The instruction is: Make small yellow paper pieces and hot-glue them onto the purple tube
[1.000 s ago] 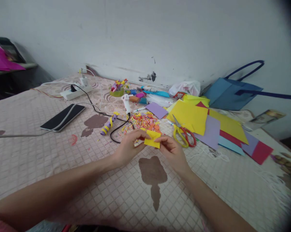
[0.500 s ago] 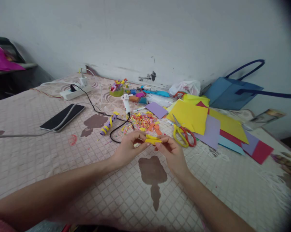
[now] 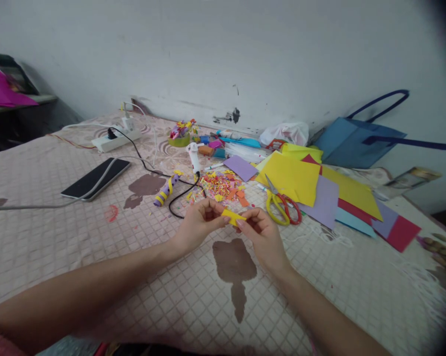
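Observation:
A small strip of yellow craft foam or paper (image 3: 233, 216) is stretched between my two hands, just above the table. My left hand (image 3: 199, 222) pinches its left end between thumb and fingers. At the other end, my right hand (image 3: 263, 232) grips it the same way. Beyond them lies a heap of colourful scraps (image 3: 221, 185). Scissors with yellow and red handles (image 3: 282, 207) rest right of the scraps. A purple tube wound with a yellow strip (image 3: 166, 191) lies left of them, near a white glue gun (image 3: 194, 157).
Yellow, purple, red and blue sheets (image 3: 289, 178) overlap at the right, before a blue bag (image 3: 360, 141). A dark phone-like slab (image 3: 97, 178) lies left under a grey cable. A white power strip (image 3: 115, 141) stands behind; the glue gun's black cord loops near my left hand.
The yellow strip, which looked folded with two layers showing, now shows one flat face tilted towards me. Both hands stay nearly in place.

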`<action>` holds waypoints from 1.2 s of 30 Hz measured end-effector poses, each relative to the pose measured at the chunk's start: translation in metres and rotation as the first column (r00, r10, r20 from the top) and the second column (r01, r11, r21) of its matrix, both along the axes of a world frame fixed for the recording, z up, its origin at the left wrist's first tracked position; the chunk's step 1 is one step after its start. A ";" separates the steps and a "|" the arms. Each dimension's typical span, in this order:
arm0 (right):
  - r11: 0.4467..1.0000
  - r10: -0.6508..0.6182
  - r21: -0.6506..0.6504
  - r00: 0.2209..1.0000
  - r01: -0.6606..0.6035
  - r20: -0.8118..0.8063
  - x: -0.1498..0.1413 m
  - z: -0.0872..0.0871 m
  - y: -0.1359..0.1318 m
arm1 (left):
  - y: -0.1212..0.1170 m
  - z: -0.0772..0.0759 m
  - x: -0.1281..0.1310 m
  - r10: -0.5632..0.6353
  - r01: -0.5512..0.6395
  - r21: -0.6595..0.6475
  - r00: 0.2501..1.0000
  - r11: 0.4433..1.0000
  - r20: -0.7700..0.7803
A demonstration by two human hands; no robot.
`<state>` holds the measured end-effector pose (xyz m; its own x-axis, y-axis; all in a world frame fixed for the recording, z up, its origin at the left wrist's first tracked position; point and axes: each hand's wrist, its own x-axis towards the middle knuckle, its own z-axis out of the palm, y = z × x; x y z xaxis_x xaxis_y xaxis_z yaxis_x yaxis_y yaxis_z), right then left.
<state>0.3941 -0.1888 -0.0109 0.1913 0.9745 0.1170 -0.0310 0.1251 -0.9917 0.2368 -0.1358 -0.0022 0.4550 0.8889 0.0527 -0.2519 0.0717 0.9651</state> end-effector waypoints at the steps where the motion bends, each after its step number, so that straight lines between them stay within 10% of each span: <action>1: 1.000 -0.008 -0.010 1.000 0.008 -0.018 -0.001 0.000 0.000 | 0.000 0.000 0.000 0.001 -0.001 -0.006 1.000 1.000 0.008; 22: 0.996 0.092 -0.014 0.973 -0.091 0.210 0.002 0.008 -0.001 | 0.000 -0.005 -0.001 -0.061 0.073 0.078 0.987 0.994 -0.147; 36: 0.998 -0.042 -0.044 0.989 0.036 -0.141 0.013 0.003 0.010 | 0.003 0.001 0.000 -0.132 0.234 -0.393 0.954 0.889 0.270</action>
<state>0.4069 -0.1788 -0.0077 0.2412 0.9694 0.0456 -0.1680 0.0880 -0.9818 0.2363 -0.1327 -0.0008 0.6321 0.7537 -0.1801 -0.4050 0.5195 0.7524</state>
